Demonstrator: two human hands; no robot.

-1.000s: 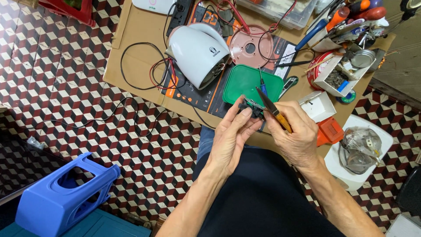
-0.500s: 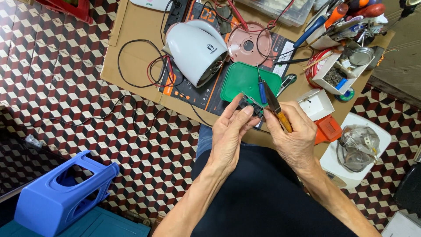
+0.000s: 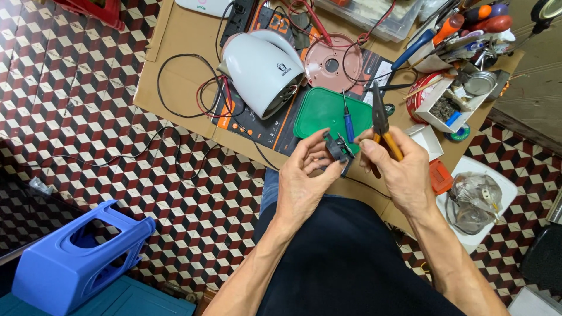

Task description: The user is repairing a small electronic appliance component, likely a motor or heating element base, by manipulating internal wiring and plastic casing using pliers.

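— What is held in the left hand?

— A small dark electrical part is pinched between the thumb and curled fingers, raised in front of the palm. Its exact kind cannot be told from the head view.

— And the right hand?

— It is closed around a pair of pliers with yellow-orange handles. The handles are gripped in the fist, and the dark jaws are pointed up and away from the knuckles. A small blue-handled screwdriver is seen just beside that hand's fingertips, close to the dark part; whether it is gripped too cannot be told.

— How are the two hands placed?

— They are brought near each other, fingertips almost meeting at the dark part.

— What is seen beyond the fingers?

— A green plastic lid is laid just past them on the cardboard-covered table. Farther out from the left hand a white domed appliance housing is laid on its side, with black and red wires looped beside it. A round pink disc is seen beyond the lid.

— And beside the right hand?

— An orange piece is found just outside the wrist, and a clear bag on a white tray farther out.
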